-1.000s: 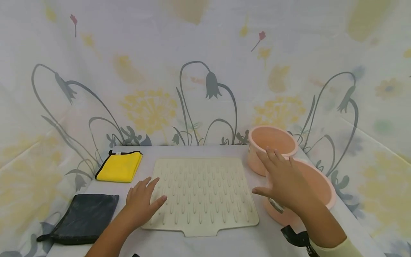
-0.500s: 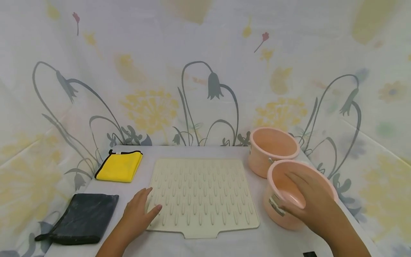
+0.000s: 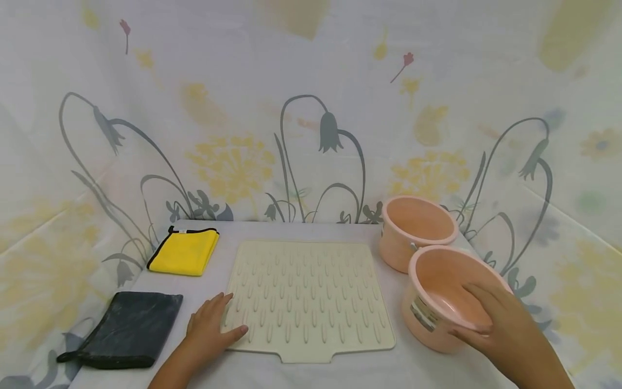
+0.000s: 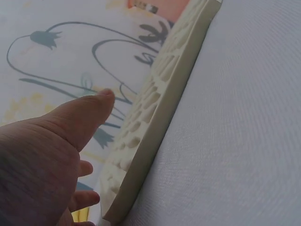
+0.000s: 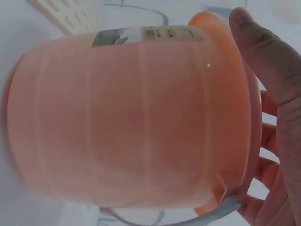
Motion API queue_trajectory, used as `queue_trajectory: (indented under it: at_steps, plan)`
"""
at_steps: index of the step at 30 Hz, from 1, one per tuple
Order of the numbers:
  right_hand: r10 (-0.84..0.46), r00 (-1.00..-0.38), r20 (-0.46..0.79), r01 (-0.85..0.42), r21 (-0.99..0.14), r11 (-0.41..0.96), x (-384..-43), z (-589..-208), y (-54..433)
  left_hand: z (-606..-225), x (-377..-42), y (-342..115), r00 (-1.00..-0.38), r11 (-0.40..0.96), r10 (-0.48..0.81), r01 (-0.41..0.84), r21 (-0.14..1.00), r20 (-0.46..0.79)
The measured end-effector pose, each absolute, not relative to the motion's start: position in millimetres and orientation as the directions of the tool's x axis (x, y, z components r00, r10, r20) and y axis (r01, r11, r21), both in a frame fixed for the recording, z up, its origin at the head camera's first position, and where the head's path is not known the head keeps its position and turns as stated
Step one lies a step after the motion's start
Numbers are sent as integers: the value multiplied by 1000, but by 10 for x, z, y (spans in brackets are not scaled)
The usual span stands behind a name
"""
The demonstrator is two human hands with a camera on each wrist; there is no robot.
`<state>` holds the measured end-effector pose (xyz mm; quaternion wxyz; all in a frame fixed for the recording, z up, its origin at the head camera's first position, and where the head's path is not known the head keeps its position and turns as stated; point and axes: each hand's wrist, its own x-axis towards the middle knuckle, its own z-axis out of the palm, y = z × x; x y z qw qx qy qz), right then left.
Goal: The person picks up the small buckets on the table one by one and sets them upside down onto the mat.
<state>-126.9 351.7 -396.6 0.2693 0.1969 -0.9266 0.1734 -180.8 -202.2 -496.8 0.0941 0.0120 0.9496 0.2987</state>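
Note:
My right hand (image 3: pixel 510 329) is at the near rim of the closer pink bucket (image 3: pixel 437 337), which stands upright. Its fingers reach over the opening while the thumb lies along the outside. In the right wrist view the thumb (image 5: pixel 263 52) sits by the rim, and the curved grey handle (image 5: pixel 207 219) hangs at the bucket's side. Whether the fingertips touch the inner wall is hidden. My left hand (image 3: pixel 209 327), fingers spread, is beside the left edge of a cream mat (image 3: pixel 311 297) with raised ribs, holding nothing.
A second pink bucket (image 3: pixel 396 248) stands behind the first, close to it. At the left lie a folded yellow cloth (image 3: pixel 182 254) and a dark grey cloth (image 3: pixel 128 329). A flowered curtain (image 3: pixel 233 81) surrounds the white table (image 3: pixel 359 370).
My right hand has moved right and down, from above the two buckets to the closer one's near rim. My left hand has drifted slightly down and left. The buckets have not visibly moved.

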Motion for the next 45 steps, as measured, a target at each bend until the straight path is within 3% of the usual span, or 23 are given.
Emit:
queue_trajectory:
  at_steps: [4,13,19,29,38,45]
  plan:
    - [-237,-815,529,-414,-246,876,-1203,-4033,3588,-4990,-1812,-2037,-980,824,80,-39,565,-184]
    - [-263,-786,560,-415,-162,895,-1229,-4252,3698,-5021,-1818,-2062,-975,815,99,-37,579,-201]
    - [-286,-728,622,-383,-24,923,-1276,-4331,3701,-5006,-1836,-2084,-970,825,105,-38,564,-219]
    - [-282,-681,676,-371,13,929,-1298,-4337,3659,-5040,-1866,-2094,-962,843,101,-52,535,-253]
    - [-344,-553,758,-405,116,907,-1326,-4365,3585,-5059,-1826,-2066,-956,848,100,-63,526,-277]
    - [-358,-512,781,-404,149,903,-1333,-4317,3536,-5044,-1843,-2077,-958,849,93,-67,524,-273]
